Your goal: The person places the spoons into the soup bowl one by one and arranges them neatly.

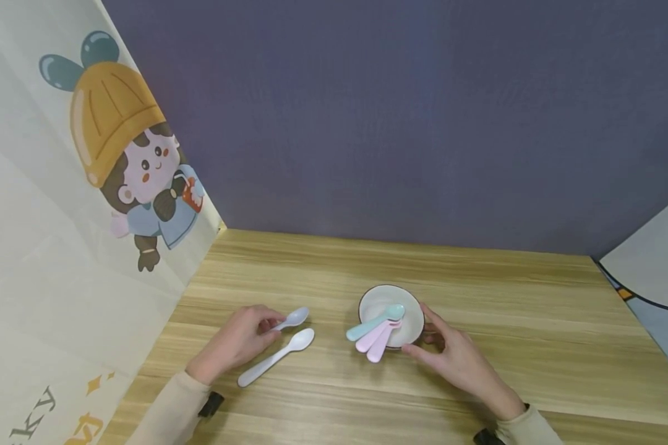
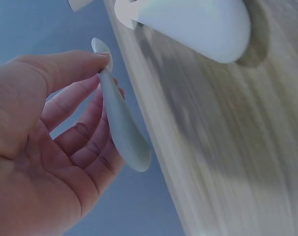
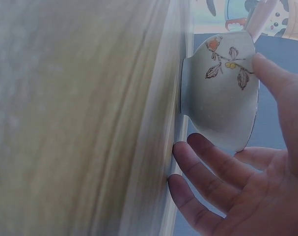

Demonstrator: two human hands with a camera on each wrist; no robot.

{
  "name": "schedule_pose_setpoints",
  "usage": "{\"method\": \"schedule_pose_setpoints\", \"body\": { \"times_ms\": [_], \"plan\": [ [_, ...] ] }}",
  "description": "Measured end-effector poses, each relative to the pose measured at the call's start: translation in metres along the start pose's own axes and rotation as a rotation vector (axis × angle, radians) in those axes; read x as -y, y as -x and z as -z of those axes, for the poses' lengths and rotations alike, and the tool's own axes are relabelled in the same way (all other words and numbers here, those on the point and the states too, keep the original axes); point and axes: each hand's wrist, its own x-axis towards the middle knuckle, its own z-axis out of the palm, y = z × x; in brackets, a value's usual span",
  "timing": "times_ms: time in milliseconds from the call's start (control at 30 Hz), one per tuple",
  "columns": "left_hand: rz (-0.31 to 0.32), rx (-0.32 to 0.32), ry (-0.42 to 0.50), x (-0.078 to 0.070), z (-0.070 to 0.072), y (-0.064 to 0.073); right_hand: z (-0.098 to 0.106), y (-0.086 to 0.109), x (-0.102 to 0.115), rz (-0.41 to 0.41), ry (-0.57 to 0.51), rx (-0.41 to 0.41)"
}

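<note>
My left hand pinches a pale lavender spoon between thumb and fingers. In the left wrist view the handle of that spoon slants down past the fingers, raised off the table. A white spoon lies on the table just beside this hand. My right hand holds a small bowl at its right side, thumb and index finger at the rim. In the bowl lean a mint green spoon and two pink spoons, handles over the near-left rim. The bowl's outer wall bears a painted branch.
Under everything is a wood-grain table. A dark blue-grey panel rises along its back edge. To the left stands a pale wall sheet with a cartoon figure; another printed panel borders the right.
</note>
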Motion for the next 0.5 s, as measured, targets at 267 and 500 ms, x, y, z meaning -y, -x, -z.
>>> {"method": "schedule_pose_setpoints", "body": {
  "times_ms": [267, 500],
  "plan": [
    [-0.025, -0.008, 0.006, -0.006, 0.001, -0.006, 0.000, 0.000, 0.000, -0.001, -0.001, 0.004],
    [-0.055, -0.009, -0.006, -0.012, 0.002, -0.011, 0.000, 0.000, -0.001, 0.003, -0.004, 0.001]
  ]
}}
